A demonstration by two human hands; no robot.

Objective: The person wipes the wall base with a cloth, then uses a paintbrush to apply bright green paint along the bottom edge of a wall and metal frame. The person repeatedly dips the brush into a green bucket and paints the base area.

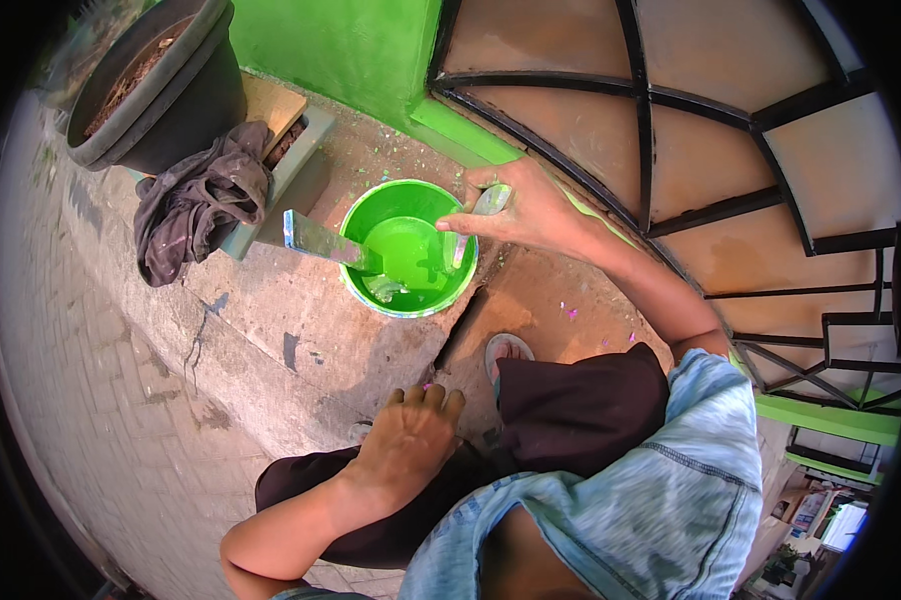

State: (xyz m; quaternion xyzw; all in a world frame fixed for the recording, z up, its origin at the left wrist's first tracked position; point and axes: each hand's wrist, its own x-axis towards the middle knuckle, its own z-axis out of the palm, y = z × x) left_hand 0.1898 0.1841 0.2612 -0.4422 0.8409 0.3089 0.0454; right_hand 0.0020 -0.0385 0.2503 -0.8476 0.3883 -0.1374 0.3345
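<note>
My right hand (521,205) grips a paint-smeared paintbrush (491,200) over the right rim of a round bucket (347,285). The lower part of the brush reaches inside the bucket, beside its wall. Bright green paint (411,250) lies in the bucket. A flat, paint-stained stick (316,238) leans over the left rim, its lower end in the paint. My left hand (411,440) rests on my knee in dark trousers (371,520), its fingers curled in and nothing visible in them; the fingertips are partly hidden.
A large black plant pot (161,100) stands at the far left, with a crumpled dark cloth (201,200) draped beside it over a pale planter (306,150). A green wall (331,50) and a black metal grille (646,130) border the far and right sides. Brick paving (101,400) runs along the left.
</note>
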